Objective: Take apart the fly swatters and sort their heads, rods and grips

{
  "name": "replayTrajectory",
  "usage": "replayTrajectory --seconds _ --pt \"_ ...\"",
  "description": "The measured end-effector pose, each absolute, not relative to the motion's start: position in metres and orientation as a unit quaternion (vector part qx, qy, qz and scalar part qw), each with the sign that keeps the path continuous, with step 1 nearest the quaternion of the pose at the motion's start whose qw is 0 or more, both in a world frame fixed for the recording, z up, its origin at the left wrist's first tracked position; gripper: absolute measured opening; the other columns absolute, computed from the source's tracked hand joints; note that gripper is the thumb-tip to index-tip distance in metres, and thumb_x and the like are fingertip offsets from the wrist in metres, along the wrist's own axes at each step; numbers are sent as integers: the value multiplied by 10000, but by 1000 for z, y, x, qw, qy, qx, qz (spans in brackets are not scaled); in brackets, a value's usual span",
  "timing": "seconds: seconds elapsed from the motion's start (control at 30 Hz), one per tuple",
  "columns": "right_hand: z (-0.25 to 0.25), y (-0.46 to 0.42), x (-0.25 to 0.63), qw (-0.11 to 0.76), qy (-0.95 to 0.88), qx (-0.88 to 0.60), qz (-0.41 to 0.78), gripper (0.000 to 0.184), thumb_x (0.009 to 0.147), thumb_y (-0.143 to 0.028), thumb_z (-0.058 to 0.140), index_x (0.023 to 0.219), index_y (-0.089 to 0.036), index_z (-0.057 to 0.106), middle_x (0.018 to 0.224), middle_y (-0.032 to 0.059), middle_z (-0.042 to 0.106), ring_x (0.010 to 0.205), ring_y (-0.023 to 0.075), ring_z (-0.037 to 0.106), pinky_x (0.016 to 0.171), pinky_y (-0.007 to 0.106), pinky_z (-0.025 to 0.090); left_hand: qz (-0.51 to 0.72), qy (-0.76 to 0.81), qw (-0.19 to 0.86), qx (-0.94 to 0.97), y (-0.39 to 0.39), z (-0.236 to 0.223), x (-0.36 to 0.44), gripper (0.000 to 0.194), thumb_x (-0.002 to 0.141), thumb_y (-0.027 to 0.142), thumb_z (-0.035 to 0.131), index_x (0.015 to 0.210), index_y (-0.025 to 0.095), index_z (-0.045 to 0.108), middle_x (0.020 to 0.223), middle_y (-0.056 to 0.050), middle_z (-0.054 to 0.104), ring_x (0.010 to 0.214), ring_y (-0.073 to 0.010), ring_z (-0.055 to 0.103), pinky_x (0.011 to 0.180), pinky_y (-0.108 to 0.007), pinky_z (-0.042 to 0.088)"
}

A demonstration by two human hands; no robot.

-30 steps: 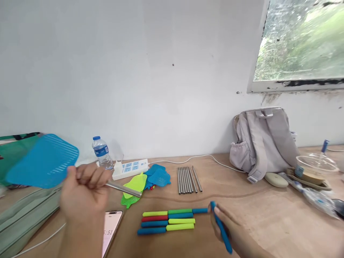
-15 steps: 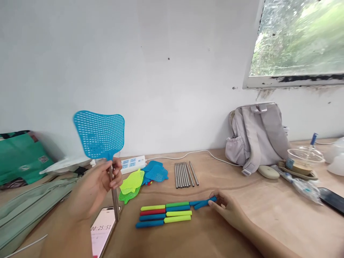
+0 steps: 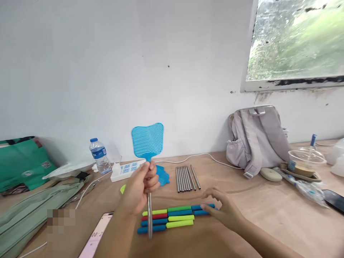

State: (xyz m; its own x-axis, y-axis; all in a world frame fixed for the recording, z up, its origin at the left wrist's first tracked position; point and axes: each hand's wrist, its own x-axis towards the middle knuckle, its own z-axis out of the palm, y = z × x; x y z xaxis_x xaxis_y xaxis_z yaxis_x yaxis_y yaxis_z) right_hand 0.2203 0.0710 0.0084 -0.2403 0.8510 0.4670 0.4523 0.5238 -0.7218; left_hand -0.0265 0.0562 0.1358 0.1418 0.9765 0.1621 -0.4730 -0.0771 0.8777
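1. I am holding my left hand (image 3: 141, 188) up over the wooden table (image 3: 268, 218), its fingers clenched around the metal rod (image 3: 149, 215) of a blue fly swatter (image 3: 147, 140).
2. The swatter is standing upright, its mesh head showing above my fist against the white wall and the bare end of the rod hanging down in front of the row of coloured handle grips (image 3: 172, 216).
3. I am resting my right hand (image 3: 224, 209) low on the table at the right end of that row, fingers loosely spread and not gripping; the fingertips are touching a blue grip (image 3: 205, 209) there.
4. Loose blue swatter heads (image 3: 162, 175) are lying just behind my left hand, with a bundle of steel rods (image 3: 186, 178) beside them.
5. A power strip (image 3: 126, 169) and a water bottle (image 3: 99, 156) are sitting near the wall, a phone (image 3: 95, 238) is lying at the near edge, and a grey backpack (image 3: 255, 138) is leaning well to the right.
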Motion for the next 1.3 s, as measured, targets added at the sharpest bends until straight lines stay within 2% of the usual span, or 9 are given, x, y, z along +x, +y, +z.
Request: replayTrajectory --seconds 0.17,0.27,0.37,0.5,0.8,1.07,1.13,1.2,1.3 --pt "88 69 174 507 -690 -278 434 406 740 -487 598 1017 -201 517 815 15 534 599 109 477 511 230 384 482 300 667 483 50 117 1 367 788 472 553 656 179 375 515 109 232 378 -7 115 359 -137 115" --pt "114 75 160 542 -677 -241 436 293 787 -474 558 797 -184 515 599 -39 488 484 80 430 444 204 345 443 326 674 493 46 109 6 354 817 486 500 674 184 382 516 103 265 377 -13 156 375 -153 148" --pt "118 81 156 565 -666 -248 419 294 833 -425 520 668 -190 455 472 -68 446 400 69 401 393 196 321 444 348 662 493 45 107 7 351 817 489 497 683 186 383 515 102 281 382 -16 167 388 -164 151" --pt "110 85 156 583 -642 -229 441 269 842 -401 518 686 -187 467 499 -60 496 433 79 464 433 204 369 435 335 682 483 50 109 12 383 778 512 535 666 188 364 499 108 269 374 -13 149 386 -168 120" --pt "97 96 153 616 -505 -216 565 293 792 -444 574 686 -200 452 482 -85 441 445 73 425 444 192 330 411 256 775 405 55 105 30 423 696 504 640 692 186 361 489 125 224 367 -6 77 365 -154 72" --pt "84 113 149 648 -502 -280 500 319 759 -468 588 663 -195 454 459 -90 428 401 69 399 395 189 313 445 349 687 457 69 88 36 442 687 564 595 673 201 343 486 125 249 366 -5 123 380 -162 96" --pt "88 126 170 714 -435 -302 459 313 733 -445 619 654 -200 443 454 -96 429 396 67 413 380 179 317 420 380 670 480 67 80 37 450 686 593 568 661 204 343 483 122 250 368 -11 147 379 -166 105" --pt "98 140 204 824 -302 -303 372 349 668 -397 685 620 -209 394 445 -111 419 381 56 409 361 162 310 390 415 647 507 62 75 37 463 686 614 545 634 206 333 475 120 248 364 -16 155 371 -173 103" --pt "115 150 255 857 -273 -268 346 336 626 -370 710 654 -203 420 526 -113 439 399 28 385 373 142 322 399 440 616 517 56 80 30 454 701 602 532 620 206 326 475 117 252 366 -22 156 372 -179 101"
